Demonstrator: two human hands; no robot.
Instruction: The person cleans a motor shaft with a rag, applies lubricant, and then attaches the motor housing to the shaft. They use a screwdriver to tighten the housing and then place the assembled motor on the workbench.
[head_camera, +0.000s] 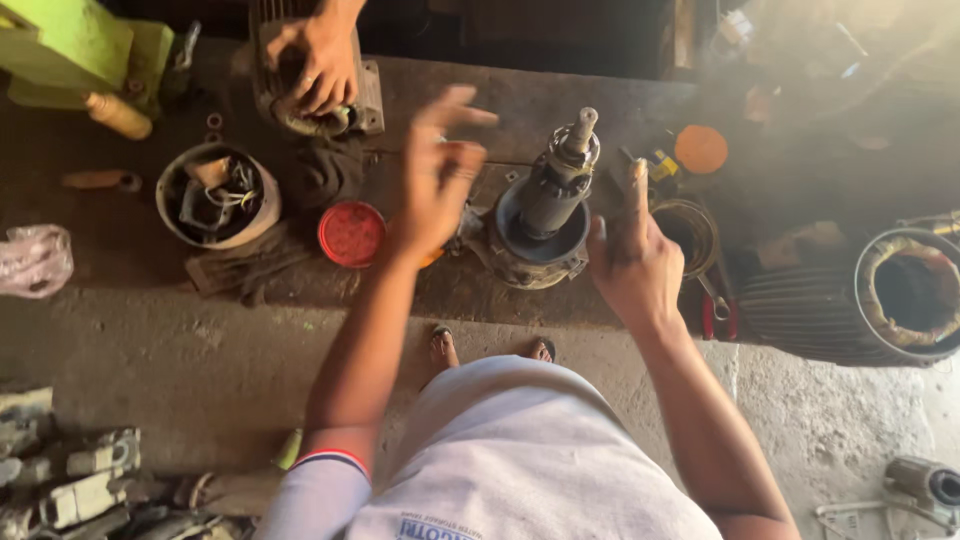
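Note:
A grey motor rotor with its shaft (548, 200) stands upright in a round end housing on the dark workbench (560, 110). My left hand (437, 175) hovers just left of it, fingers spread and blurred, holding nothing. My right hand (630, 255) is raised to the right of the housing, index finger up, the other fingers curled, with nothing visible in it. Neither hand touches the rotor.
Another person's hand (312, 62) rests on a small motor at the back. A red lid (351, 234), a round tub of parts (218, 195), an orange disc (701, 149), a copper coil (690, 228) and a large finned stator (860, 295) surround the work. Scrap parts (80, 480) lie on the floor.

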